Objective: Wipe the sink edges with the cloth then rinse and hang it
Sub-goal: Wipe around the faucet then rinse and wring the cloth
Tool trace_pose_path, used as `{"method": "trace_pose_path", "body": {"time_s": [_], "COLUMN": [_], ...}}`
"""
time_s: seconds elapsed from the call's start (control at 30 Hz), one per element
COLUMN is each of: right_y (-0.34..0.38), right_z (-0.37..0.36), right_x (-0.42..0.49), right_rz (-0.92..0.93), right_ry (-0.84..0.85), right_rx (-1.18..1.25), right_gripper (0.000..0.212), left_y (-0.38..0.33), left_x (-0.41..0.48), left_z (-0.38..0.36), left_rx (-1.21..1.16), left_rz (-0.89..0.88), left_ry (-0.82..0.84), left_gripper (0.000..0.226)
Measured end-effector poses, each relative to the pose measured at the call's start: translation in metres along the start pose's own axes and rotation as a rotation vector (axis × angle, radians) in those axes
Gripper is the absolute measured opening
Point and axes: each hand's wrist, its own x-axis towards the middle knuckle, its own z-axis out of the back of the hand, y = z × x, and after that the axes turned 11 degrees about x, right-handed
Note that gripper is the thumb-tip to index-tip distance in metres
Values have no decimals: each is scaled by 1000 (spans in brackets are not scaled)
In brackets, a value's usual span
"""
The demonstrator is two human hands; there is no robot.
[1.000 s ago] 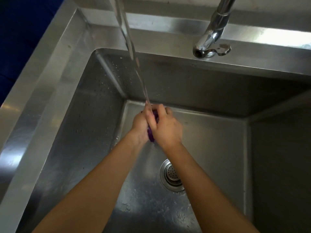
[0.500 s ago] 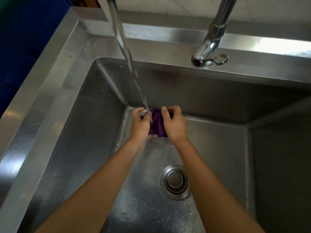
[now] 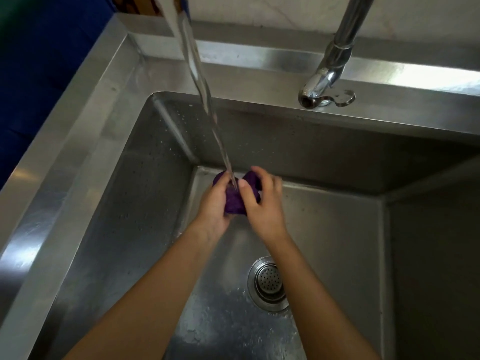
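Purple cloth (image 3: 234, 203) bunched under the water stream (image 3: 200, 81), our left hand (image 3: 213, 207) and right hand (image 3: 265, 207) both curled around it in the sink (image 3: 311, 157).

Brushed stainless-steel sink (image 3: 85, 193) — droplet-speckled walls, glossy chrome tap (image 3: 324, 81) behind it, perforated metal strainer (image 3: 268, 283), soft purple cloth (image 3: 233, 201) — wet

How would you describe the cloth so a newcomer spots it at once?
Start at the steel sink and follow the running water stream down into the basin. Where it lands, the left hand and right hand grip a bunched cloth between them. It is the only purple thing among grey metal.
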Motion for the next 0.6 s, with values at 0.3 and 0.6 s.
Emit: {"method": "trace_pose_path", "body": {"time_s": [0.3,0.6], "right_y": [17,15], "right_z": [-7,-14], "right_x": [-4,9], "right_rz": [-102,142], "right_ry": [15,-157], "right_rx": [55,-326], "right_gripper": [43,37], "left_y": [6,1], "left_x": [-13,-9], "left_z": [-4,-14], "left_rx": [390,534], "left_rz": [-440,-220], "left_ry": [-80,-338], "left_gripper": [18,56]}}
